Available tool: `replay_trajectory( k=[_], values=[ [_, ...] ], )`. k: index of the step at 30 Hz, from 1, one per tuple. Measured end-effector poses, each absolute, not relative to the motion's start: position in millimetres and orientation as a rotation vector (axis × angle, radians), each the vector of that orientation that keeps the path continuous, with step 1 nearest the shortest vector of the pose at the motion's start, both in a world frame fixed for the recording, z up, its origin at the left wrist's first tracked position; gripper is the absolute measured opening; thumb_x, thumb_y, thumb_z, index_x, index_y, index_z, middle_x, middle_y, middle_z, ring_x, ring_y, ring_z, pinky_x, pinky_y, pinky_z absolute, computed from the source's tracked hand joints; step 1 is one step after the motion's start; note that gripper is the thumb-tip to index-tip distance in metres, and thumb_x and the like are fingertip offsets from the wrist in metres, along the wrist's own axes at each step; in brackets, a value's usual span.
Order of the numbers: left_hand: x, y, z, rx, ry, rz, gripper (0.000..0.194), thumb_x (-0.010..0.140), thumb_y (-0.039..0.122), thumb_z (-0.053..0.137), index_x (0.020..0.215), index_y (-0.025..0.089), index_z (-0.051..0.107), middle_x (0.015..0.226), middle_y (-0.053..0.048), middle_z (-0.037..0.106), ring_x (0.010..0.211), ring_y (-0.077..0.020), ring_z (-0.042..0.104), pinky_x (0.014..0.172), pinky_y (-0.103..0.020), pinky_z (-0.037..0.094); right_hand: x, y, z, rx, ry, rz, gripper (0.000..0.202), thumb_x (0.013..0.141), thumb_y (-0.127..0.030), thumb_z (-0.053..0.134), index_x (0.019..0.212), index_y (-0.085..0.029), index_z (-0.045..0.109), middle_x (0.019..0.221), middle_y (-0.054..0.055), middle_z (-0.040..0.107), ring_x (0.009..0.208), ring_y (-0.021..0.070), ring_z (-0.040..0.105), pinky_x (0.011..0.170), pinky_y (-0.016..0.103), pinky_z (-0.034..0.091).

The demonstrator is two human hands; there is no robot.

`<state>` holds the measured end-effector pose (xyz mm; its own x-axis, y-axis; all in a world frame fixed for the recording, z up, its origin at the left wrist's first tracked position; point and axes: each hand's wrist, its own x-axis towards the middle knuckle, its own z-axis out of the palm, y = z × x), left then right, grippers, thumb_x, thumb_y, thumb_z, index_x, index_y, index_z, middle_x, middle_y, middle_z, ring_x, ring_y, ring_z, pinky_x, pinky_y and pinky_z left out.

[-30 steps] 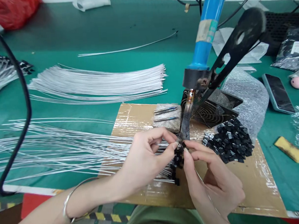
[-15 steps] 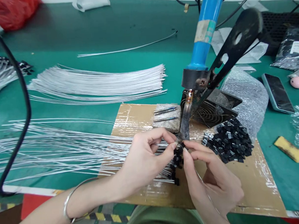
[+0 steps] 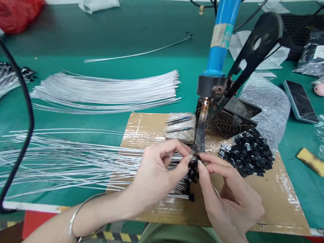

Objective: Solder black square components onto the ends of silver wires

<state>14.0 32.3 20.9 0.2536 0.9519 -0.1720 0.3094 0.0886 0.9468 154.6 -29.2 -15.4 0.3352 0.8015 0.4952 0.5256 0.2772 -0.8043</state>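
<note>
My left hand [image 3: 164,171] is closed in a pinch just below the tip of the soldering iron [image 3: 201,130]. What its fingertips hold is tiny and mostly hidden. Close against them, my right hand [image 3: 229,192] pinches a thin solder wire [image 3: 227,217], which runs back across the palm. A small dark piece shows between the two sets of fingertips. Under and beside my left hand lie white wires [image 3: 99,163] with black ends [image 3: 191,197]. The iron is fixed point-down in a black metal stand arm [image 3: 258,49].
Small black parts [image 3: 251,153] are heaped on the cardboard [image 3: 275,199]. Behind the iron stands a fan [image 3: 226,124], left of it a block with metal tips [image 3: 180,128]. A white wire bundle [image 3: 109,88], phone [image 3: 300,101] and yellow sponge [image 3: 313,161] lie around. A black cable [image 3: 27,106] arches at left.
Almost nothing differs. Both hands stay pinched together at the iron tip, with only a very slight shift of the fingertips and the view.
</note>
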Motion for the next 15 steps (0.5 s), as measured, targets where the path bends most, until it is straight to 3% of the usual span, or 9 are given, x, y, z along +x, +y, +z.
replay_trajectory(
  k=[15],
  values=[
    [16.1, 33.5, 23.0, 1.477, 1.291, 0.721, 0.013, 0.082, 0.021, 0.063, 0.071, 0.017, 0.067, 0.075, -0.005, 0.075, 0.071, -0.0188, 0.066, 0.057, -0.028, 0.043, 150.9, -28.2, -15.1, -1.366, -1.195, 0.429, 0.012, 0.088, -0.011, 0.074, 0.081, -0.020, 0.071, 0.092, 0.005, 0.081, 0.078, 0.0164, 0.078, 0.078, 0.028, 0.065]
  ],
)
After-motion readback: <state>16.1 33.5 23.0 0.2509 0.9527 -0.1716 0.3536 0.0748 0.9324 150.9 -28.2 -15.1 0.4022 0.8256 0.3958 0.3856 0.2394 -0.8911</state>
